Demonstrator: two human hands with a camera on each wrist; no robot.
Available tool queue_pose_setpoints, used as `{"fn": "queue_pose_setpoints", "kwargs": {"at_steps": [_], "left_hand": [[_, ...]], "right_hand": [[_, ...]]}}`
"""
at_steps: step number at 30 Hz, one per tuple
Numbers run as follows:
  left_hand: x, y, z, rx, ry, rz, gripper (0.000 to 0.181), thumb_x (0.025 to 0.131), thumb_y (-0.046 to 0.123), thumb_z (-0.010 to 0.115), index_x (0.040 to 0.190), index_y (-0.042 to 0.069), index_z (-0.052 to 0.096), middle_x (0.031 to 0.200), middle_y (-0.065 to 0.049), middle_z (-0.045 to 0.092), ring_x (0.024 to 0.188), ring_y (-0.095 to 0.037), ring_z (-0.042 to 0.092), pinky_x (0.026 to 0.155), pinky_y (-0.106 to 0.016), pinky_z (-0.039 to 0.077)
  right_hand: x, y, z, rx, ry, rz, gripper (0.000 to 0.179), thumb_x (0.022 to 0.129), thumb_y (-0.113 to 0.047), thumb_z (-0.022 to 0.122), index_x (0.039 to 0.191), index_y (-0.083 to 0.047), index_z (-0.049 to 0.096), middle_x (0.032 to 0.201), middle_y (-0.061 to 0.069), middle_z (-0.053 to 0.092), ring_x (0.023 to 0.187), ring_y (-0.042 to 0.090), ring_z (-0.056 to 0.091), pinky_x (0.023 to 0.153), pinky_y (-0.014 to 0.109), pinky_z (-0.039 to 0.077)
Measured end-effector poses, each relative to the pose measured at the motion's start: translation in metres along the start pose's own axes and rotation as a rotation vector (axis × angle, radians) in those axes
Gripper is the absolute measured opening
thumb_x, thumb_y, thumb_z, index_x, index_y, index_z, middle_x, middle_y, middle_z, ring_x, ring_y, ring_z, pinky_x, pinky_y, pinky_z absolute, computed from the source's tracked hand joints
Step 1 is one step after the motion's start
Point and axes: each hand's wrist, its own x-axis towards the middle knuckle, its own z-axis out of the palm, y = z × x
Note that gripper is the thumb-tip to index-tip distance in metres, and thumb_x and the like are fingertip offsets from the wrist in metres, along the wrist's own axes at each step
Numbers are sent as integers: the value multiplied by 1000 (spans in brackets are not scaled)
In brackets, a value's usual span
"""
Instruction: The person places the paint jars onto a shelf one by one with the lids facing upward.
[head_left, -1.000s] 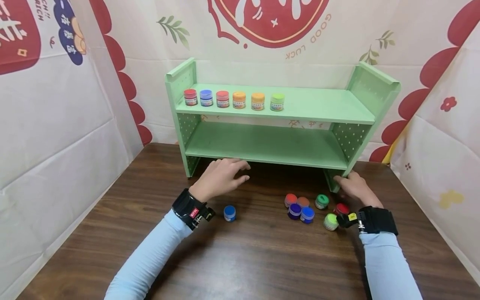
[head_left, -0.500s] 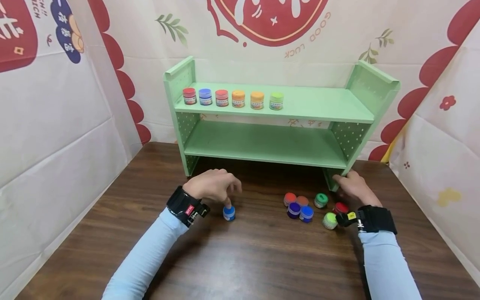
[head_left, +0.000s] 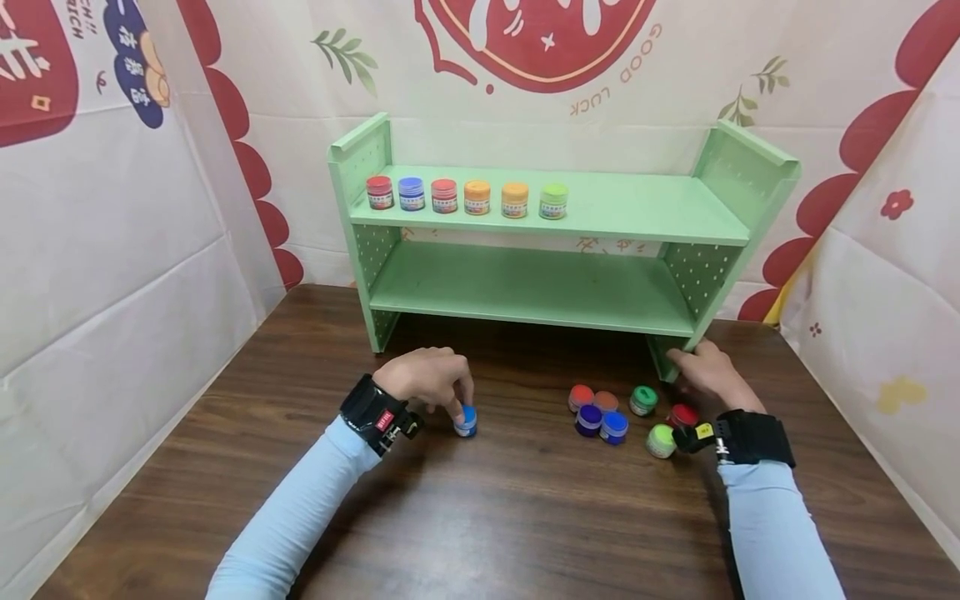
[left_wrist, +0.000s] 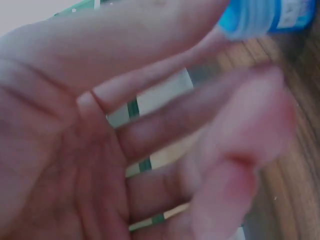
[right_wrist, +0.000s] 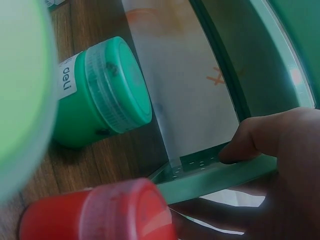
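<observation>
A small blue paint jar (head_left: 467, 423) stands on the table left of centre. My left hand (head_left: 429, 377) comes down over it, thumb and forefinger pinching it by the lid. In the left wrist view the blue jar (left_wrist: 280, 16) shows beyond the thumb, while the other fingers curl with nothing in them. My right hand (head_left: 708, 372) grips the lower right leg of the green shelf rack (head_left: 555, 321). From the right wrist, its thumb (right_wrist: 237, 147) lies on the inner side of the leg (right_wrist: 215, 177), with the fingers behind the outer side.
Six-odd aside, several paint jars line the upper shelf (head_left: 645, 200) from its left end. Near the right hand stand a green jar (head_left: 643, 401), a red jar (head_left: 682, 417) and a light green jar (head_left: 661, 442). Left of these is a cluster with a purple jar (head_left: 588, 420).
My left hand has come down from in front of the shelf onto the blue jar and pinched it. The jar has shifted slightly to the right. The right hand stays on the leg.
</observation>
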Motion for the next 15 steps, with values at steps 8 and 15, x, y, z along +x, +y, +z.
{"fn": "queue_pose_setpoints", "kwargs": {"at_steps": [8, 15], "left_hand": [[7, 1, 6, 31, 98, 0, 18, 90, 37, 80, 89, 19, 79, 76, 0, 73, 49, -14, 61, 54, -27, 48], [11, 3, 8, 82, 149, 7, 37, 93, 44, 75, 70, 16, 70, 51, 10, 49, 44, -7, 49, 49, -24, 35]], "right_hand": [[-1, -1, -1, 6, -5, 9, 55, 109, -32, 37, 137, 16, 36, 117, 38, 55, 76, 25, 67, 68, 36, 57], [0, 0, -1, 7, -10, 6, 57, 109, -32, 36, 140, 16, 33, 121, 40, 53, 78, 26, 67, 69, 36, 57]]}}
